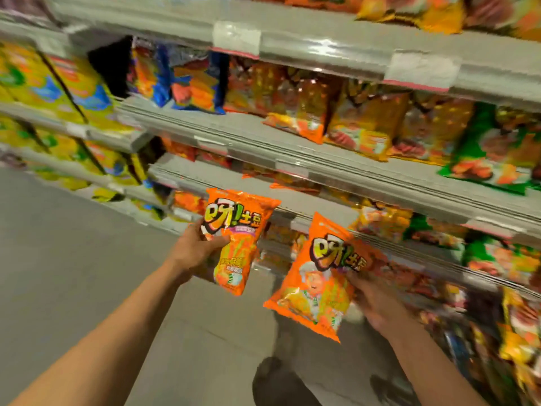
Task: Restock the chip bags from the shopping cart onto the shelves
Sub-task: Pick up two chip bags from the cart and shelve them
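I hold two orange chip bags in front of the shelves. My left hand (195, 247) grips the left side of one orange bag (237, 244), thumb across its front, held upright. My right hand (377, 303) grips the right edge of a second orange bag (319, 276), which tilts to the left. Both bags hang in the air just short of the grey shelf edges (292, 168). The shopping cart is out of view.
Grey shelves run from upper left to lower right, packed with orange, brown, green (491, 159), blue (193, 83) and yellow (44, 80) snack bags. A bare strip of shelf (234, 124) lies in front of the blue bags. Grey floor (73, 244) spreads at lower left; my dark shoes (278, 379) show below.
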Available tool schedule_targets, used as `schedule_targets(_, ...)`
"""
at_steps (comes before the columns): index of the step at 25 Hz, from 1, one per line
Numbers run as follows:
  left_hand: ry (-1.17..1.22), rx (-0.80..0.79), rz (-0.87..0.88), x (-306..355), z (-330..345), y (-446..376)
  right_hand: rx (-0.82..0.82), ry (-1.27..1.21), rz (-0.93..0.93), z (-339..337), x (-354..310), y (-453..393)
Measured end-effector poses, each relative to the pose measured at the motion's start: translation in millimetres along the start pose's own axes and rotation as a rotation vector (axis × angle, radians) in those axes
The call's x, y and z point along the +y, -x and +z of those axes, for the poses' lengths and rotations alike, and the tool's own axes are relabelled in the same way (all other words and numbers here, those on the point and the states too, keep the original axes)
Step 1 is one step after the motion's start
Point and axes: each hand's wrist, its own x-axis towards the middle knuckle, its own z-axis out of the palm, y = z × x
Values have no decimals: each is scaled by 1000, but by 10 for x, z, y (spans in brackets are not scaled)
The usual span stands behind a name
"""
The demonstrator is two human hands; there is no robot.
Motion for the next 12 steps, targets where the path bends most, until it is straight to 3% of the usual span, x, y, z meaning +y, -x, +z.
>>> schedule_targets(4,88,74,-53,-108,-225,-440,-56,116,-96,541,-32,-623)
schedule_targets(8,97,37,-70,-56,-277,-1082,-58,111,-110,916,-282,-1249)
schedule_targets(12,74,-27,-27,126,-142,-1795,118,98,-99,1174,-671,-1854)
